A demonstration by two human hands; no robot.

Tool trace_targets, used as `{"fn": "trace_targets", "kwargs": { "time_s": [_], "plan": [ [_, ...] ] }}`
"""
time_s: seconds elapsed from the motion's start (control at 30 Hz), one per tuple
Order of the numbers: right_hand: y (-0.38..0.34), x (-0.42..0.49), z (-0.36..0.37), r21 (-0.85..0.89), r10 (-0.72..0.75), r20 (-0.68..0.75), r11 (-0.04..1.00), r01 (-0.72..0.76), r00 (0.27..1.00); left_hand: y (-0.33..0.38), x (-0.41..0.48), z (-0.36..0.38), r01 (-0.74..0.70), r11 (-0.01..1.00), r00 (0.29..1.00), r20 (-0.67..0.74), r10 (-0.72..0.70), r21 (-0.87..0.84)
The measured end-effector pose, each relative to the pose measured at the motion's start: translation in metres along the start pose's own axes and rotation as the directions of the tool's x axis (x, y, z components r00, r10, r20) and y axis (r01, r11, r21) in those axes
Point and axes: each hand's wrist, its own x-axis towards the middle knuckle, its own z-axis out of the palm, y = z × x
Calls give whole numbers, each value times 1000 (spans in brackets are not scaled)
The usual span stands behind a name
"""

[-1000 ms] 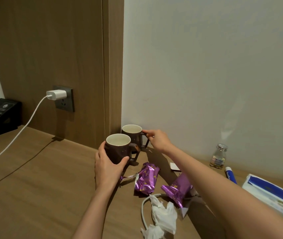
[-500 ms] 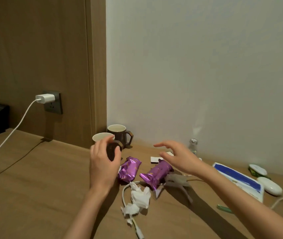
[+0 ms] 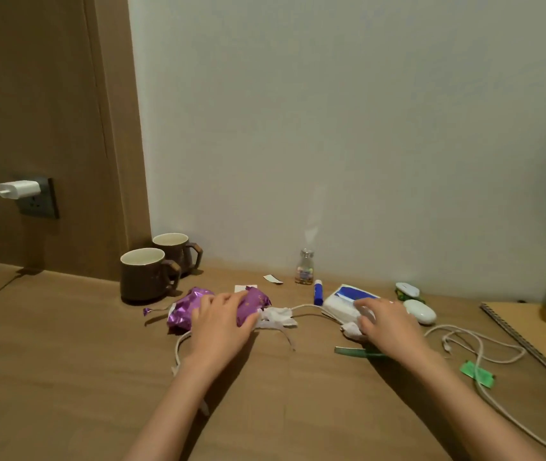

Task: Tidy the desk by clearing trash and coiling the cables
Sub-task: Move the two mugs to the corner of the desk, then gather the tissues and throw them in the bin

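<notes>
We laid our left hand (image 3: 221, 322), fingers spread flat, over the purple wrappers (image 3: 181, 309) at eleven o'clock, likely to gather trash, while our right hand (image 3: 387, 322) covered a crumpled tissue (image 3: 350, 328) at one o'clock, its grip unclear, the white cable (image 3: 301, 307) between them.

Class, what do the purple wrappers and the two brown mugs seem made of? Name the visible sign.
Purple wrappers: probably metallised plastic film, glossy; creases catch bright glints. Brown mugs: likely glazed ceramic; thick walls, dark outside, cream inside, soft sheen.

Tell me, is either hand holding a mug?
No, the left hand lies on the purple wrappers and the right hand on the tissue pack.
</notes>
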Motion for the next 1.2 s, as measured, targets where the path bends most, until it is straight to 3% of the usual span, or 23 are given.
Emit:
{"fn": "trace_targets", "kwargs": {
  "time_s": [0.1,0.33,0.6,0.73,0.87,1.0,1.2],
  "plan": [
    [8,-1,2,46,-2,-20,999,3,1000,0,2,10,58,998,996,62,-59,12],
    [11,19,6,28,-19,-1,999,19,1000,-4,-1,14,22,997,1000,-8,-23,-80],
    [14,44,18,130,25,-30,991,-21,999,-5,0,14,-4,995,997,-81,-4,-98],
    [16,50,28,207,48,-60,978,-34,997,-9,5,6,56,983,977,-196,-90,-174],
    [18,51,36,267,46,-94,963,-19,994,-29,12,-3,204,962,928,-277,-250,-183],
    [19,52,41,307,43,-129,952,-1,991,-53,17,-7,343,924,910,-185,-371,-168],
    [18,56,40,312,39,-115,950,-1,993,-63,18,2,347,912,927,-64,-368,-217]
  ]
}}
